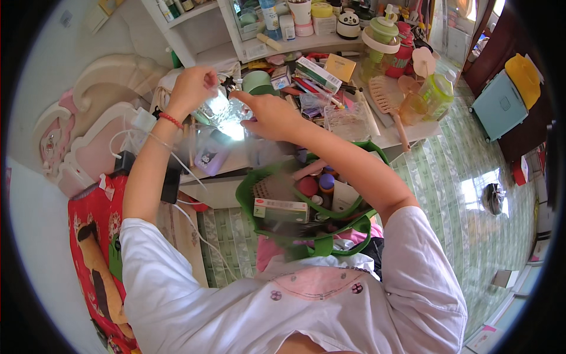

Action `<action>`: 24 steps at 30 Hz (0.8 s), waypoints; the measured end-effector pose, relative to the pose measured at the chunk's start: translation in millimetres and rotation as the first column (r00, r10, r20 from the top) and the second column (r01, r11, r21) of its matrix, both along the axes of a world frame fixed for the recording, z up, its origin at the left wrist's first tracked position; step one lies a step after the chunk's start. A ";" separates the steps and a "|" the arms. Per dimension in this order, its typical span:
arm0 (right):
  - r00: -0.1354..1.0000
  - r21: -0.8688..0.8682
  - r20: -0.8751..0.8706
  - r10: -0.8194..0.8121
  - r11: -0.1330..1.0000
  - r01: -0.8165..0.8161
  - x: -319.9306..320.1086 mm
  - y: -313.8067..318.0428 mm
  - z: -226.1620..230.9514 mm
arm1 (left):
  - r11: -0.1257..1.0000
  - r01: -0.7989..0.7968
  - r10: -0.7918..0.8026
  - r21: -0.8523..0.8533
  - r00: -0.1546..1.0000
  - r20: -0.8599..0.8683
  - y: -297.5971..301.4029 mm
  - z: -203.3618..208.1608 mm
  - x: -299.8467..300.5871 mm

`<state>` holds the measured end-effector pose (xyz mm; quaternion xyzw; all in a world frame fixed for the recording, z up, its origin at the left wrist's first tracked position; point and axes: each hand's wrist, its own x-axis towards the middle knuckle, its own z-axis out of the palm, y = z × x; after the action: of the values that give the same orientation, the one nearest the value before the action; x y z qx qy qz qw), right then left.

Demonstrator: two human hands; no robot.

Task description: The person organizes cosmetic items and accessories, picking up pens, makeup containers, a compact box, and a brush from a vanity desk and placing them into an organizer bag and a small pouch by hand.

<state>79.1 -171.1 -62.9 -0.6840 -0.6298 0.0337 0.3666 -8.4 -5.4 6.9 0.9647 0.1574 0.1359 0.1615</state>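
Note:
A clear, shiny piece of plastic (227, 115), bright with glare, is between my hands over the cluttered dresser top. My right hand (270, 115) grips its right side between thumb and fingers. My left hand (196, 88), with a red bead bracelet (171, 121) at the wrist, is raised at its upper left, fingers curled closed. What those fingers hold is hidden. Just below the plastic lies a purple pouch-like item (211, 158). A green bag (321, 246) stands open before me, filled with bottles, a white-and-green box (281, 210) and other items.
Boxes, pens and a pink hairbrush (389, 106) crowd the dresser, with a green-lidded jug (380, 44) behind. A white cable (194, 221) hangs beside my left arm. A red-covered bed (82, 215) is at left; a light-blue suitcase (508, 106) stands far right.

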 end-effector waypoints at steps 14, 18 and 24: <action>0.999 0.052 -0.006 0.052 0.997 -0.052 1.9 -4.0 3.4 | 0.954 0.041 -0.054 0.298 0.998 0.035 8.6 -14.6 -2.3; 0.999 0.076 -0.009 0.040 0.996 -0.039 24.4 -32.0 34.7 | 0.967 0.030 -0.036 0.251 0.999 0.020 12.9 -15.4 -4.6; 0.935 0.186 -0.322 -0.150 0.958 0.217 64.6 -89.0 61.3 | 0.977 -0.007 0.009 0.213 1.000 -0.012 20.3 -17.9 -6.1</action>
<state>143.6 -260.1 -1.7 -0.6822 -0.4987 0.0346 0.5336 -14.6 14.9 -11.0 0.9767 0.1470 0.1464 0.0558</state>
